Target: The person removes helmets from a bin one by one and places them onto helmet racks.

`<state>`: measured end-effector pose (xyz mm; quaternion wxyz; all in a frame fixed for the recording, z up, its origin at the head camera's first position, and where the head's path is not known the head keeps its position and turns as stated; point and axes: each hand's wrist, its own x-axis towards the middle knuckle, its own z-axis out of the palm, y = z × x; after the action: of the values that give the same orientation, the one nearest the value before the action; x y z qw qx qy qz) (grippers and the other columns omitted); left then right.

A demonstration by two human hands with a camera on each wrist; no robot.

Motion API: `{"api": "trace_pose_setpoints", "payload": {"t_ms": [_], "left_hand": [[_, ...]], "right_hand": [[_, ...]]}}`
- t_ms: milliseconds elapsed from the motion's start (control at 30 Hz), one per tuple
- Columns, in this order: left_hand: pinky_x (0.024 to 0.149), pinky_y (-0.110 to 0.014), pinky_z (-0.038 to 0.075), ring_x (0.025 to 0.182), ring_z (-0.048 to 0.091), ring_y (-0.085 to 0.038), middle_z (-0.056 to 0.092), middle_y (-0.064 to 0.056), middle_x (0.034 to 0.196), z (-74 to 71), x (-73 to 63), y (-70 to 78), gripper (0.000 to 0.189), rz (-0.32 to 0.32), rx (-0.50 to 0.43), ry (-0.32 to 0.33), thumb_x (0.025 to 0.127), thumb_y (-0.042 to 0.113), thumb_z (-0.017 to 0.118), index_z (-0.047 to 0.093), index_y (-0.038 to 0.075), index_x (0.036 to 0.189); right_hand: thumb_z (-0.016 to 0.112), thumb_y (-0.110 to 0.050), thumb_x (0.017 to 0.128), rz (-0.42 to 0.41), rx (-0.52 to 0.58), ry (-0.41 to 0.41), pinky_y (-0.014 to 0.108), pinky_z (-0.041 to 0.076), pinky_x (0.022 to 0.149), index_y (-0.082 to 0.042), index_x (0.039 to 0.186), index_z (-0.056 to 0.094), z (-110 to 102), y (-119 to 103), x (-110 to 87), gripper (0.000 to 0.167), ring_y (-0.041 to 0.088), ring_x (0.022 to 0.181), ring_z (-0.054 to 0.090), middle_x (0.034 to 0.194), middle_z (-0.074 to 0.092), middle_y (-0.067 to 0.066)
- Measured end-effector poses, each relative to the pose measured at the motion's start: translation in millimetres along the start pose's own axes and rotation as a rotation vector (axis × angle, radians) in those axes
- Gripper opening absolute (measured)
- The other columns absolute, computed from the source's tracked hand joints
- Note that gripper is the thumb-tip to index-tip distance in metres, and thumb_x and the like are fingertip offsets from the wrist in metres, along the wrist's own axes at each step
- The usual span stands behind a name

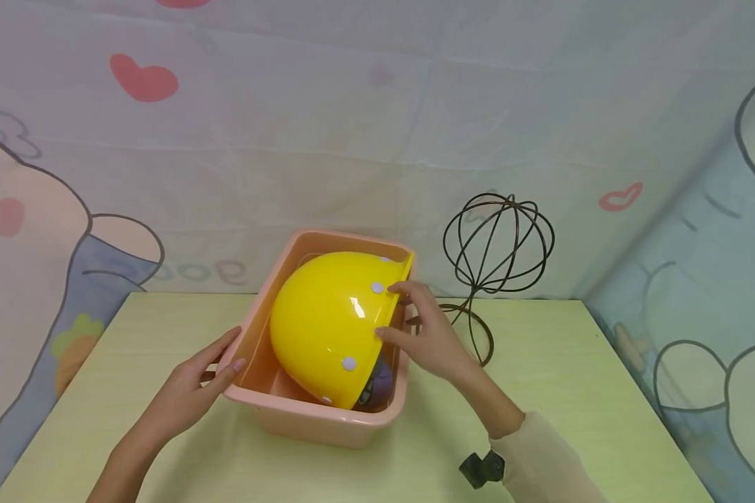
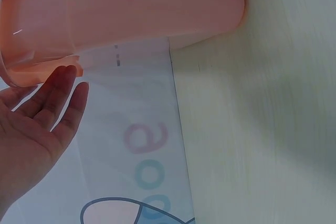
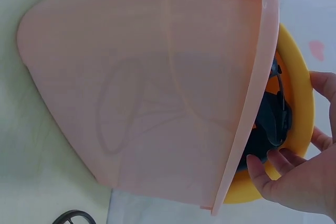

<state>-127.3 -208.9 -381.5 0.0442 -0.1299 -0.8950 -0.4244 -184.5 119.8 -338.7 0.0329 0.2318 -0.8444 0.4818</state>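
The yellow helmet (image 1: 327, 321) sits tilted inside the pink bin (image 1: 314, 423), its rounded shell turned to the left and its opening to the right. White dots (image 1: 349, 363) mark the shell, and dark straps (image 3: 275, 119) show within the opening. The right hand (image 1: 430, 335) has its grip clamped on the helmet's brim (the thumb lies on the outside, the other fingertips inside). The left hand (image 1: 191, 391) has its grip closed on the bin's left edge, thumb over the rim and fingers against the outer side. The bin is on the pale worktop (image 1: 541, 405), towards its back. Just beside the bin, on its right, is a dark wire stand (image 1: 475, 288) with a round cage of loops on top. Nearer the front, a black device (image 1: 481, 468) sits at the pale right sleeve (image 1: 544, 461). Behind everything hangs a pale cloth (image 1: 327, 105) printed with hearts and cartoon figures.
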Motion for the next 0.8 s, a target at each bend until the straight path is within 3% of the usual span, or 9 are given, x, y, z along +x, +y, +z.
{"api": "trace_pose_setpoints", "payload": {"t_ms": [300, 433, 567, 800], "left_hand": [[0.076, -0.043, 0.051, 0.102, 0.055, -0.038, 0.044, -0.026, 0.131, 0.4, -0.7, 0.6, 0.053, 0.007, 0.005, 0.005, 0.094, 0.021, 0.053, 0.034, 0.002, 0.14], [0.076, -0.044, 0.051, 0.102, 0.056, -0.038, 0.044, -0.026, 0.131, 0.0, -0.9, 0.6, 0.053, 0.007, 0.007, 0.005, 0.094, 0.021, 0.052, 0.034, 0.002, 0.14], [0.075, -0.043, 0.051, 0.099, 0.057, -0.037, 0.044, -0.026, 0.131, 0.0, -0.1, 0.7, 0.053, 0.003, 0.003, 0.002, 0.094, 0.022, 0.052, 0.034, 0.003, 0.141], [0.074, -0.042, 0.052, 0.098, 0.058, -0.038, 0.044, -0.026, 0.131, 0.4, 0.1, 1.1, 0.053, -0.006, -0.001, -0.001, 0.094, 0.022, 0.052, 0.034, 0.004, 0.141]], "right_hand": [[0.072, -0.021, 0.079, -0.012, -0.052, 0.019, 0.05, 0.043, 0.083, -0.015, 0.121, 0.044, 0.8, 3.2, -6.6, 0.05, 0.025, 0.104, 0.041, 0.127, 0.041, 0.007], [0.07, -0.029, 0.08, 0.014, -0.075, 0.017, 0.049, 0.044, 0.082, -0.017, 0.12, 0.045, -0.4, 2.0, -7.0, 0.048, 0.025, 0.105, 0.041, 0.128, 0.04, 0.005], [0.067, -0.032, 0.082, 0.039, -0.07, 0.035, 0.045, 0.044, 0.079, -0.015, 0.116, 0.048, -1.7, -1.1, -4.5, 0.042, 0.026, 0.102, 0.043, 0.121, 0.043, 0.005], [0.066, -0.022, 0.085, 0.021, -0.052, 0.105, 0.036, 0.048, 0.071, -0.009, 0.102, 0.055, -2.4, -3.3, 3.4, 0.025, 0.025, 0.09, 0.048, 0.103, 0.049, 0.006]]}}
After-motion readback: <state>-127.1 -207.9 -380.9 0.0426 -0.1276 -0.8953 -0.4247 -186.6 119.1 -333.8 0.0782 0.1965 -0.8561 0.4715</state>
